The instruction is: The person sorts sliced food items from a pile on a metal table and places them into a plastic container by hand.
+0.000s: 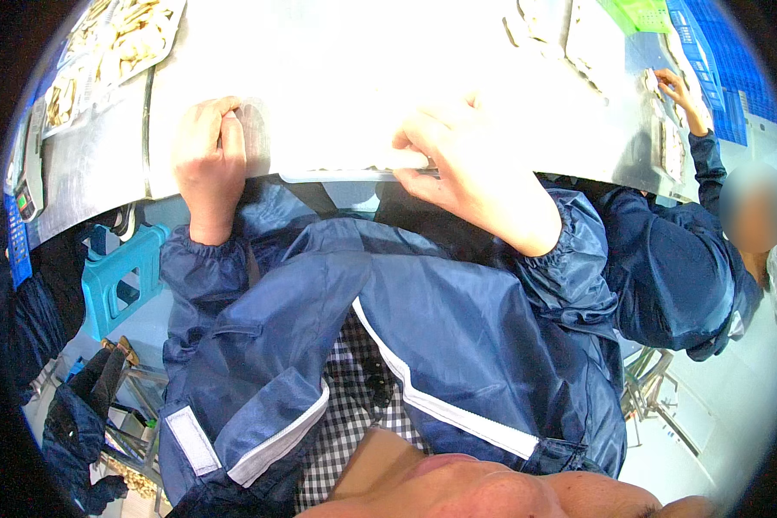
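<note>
My left hand (209,151) is curled closed over the metal table (160,112), its wrist near the front edge. Whatever its fingers may hold is hidden. To the right of it, my right hand (462,164) pinches a small pale piece (412,160) between thumb and fingers. That piece is washed out by glare, so I cannot tell its kind. Just under the right fingertips runs the pale rim of a tray (332,176) at the table's front edge. Strong light hides most of what lies between and beyond my hands.
Trays of pale sliced pieces (134,39) stand at the far left, near a scale (30,177). More pieces lie in rows at the right, where a co-worker's hand (678,91) reaches in. Green (639,13) and blue crates (742,60) are beyond. A teal stool (104,293) stands lower left.
</note>
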Motion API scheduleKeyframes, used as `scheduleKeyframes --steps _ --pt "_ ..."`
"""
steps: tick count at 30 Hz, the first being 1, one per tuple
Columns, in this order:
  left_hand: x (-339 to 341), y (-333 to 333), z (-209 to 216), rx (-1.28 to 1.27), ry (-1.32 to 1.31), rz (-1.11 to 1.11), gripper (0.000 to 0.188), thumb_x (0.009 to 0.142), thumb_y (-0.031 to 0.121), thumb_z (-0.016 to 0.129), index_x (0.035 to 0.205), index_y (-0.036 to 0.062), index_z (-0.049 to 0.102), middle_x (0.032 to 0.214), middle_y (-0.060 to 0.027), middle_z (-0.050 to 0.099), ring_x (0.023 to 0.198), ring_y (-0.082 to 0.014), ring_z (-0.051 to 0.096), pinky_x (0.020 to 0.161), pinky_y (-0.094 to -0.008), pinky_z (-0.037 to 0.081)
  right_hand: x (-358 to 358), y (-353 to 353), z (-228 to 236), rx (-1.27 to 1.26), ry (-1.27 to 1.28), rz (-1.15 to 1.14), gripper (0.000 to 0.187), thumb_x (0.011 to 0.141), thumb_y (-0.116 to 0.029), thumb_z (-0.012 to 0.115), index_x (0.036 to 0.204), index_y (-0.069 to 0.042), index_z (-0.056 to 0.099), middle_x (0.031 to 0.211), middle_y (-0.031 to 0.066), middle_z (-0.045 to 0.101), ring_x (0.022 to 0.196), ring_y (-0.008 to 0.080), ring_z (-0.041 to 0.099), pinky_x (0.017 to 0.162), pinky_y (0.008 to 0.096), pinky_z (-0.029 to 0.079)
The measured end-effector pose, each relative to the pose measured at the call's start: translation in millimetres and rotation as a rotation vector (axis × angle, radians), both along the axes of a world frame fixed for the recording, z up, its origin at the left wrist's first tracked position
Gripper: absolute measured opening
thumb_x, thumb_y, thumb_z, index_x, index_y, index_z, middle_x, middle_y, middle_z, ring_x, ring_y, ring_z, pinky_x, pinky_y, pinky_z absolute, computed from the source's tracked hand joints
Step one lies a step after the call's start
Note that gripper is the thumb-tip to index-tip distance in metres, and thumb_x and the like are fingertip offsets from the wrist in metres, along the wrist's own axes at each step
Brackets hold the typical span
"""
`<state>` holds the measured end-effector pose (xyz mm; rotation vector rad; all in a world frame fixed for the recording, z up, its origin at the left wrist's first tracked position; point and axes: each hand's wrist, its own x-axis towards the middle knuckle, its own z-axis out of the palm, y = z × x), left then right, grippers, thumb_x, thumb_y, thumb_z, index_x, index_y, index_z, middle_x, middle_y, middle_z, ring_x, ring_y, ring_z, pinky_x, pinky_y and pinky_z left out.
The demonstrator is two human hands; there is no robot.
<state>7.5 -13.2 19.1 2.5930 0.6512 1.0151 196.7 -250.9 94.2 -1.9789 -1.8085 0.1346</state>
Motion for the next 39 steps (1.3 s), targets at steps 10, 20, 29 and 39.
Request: scheduleKeyframes --steps 10,20,29,39 --pt "1.6 -5.0 -2.5 -0.028 0.026 0.023 0.015 0.088 -0.002 0.060 0.097 0.0007 0.072 0.092 -0.0151 0.071 0.086 -0.0316 0.068 0.079 -0.0387 0.054 3.2 -1.1 9.0 -0.129 0.089 0.020 0.019 0.085 -0.018 0.073 0.098 -0.010 0.061 0.094 0.0084 0.061 0.091 0.0311 0.062 0.084 0.0413 0.049" --pt "-0.1 -2.7 -1.9 -0.013 0.066 0.021 0.015 0.091 -0.001 0.058 0.098 -0.0003 0.072 0.096 -0.0148 0.071 0.090 -0.0303 0.069 0.084 -0.0367 0.054 4.8 -2.3 -2.5 -0.040 0.111 0.005 0.010 0.090 -0.017 0.070 0.096 -0.009 0.067 0.090 0.0090 0.063 0.087 0.0308 0.065 0.078 0.0404 0.051" --pt "-20.4 -2.1 -0.1 -0.142 0.024 0.027 0.016 0.094 0.002 0.060 0.107 -0.0013 0.070 0.108 -0.0156 0.070 0.099 -0.0313 0.065 0.094 -0.0387 0.050 90.2 -53.3 -2.3 0.150 0.218 -0.474 0.012 0.091 -0.012 0.073 0.101 -0.004 0.072 0.085 0.0047 0.066 0.077 0.0157 0.063 0.073 0.0273 0.050" --pt "-1.9 3.7 -1.7 0.132 0.105 0.143 0.018 0.091 0.005 0.059 0.103 0.0038 0.072 0.107 -0.0135 0.071 0.102 -0.0332 0.063 0.094 -0.0443 0.046 162.2 -17.9 -31.0 0.098 0.032 -0.639 0.031 0.090 -0.030 0.070 0.104 -0.002 0.073 0.089 0.0182 0.074 0.086 0.0350 0.073 0.076 0.0420 0.057"
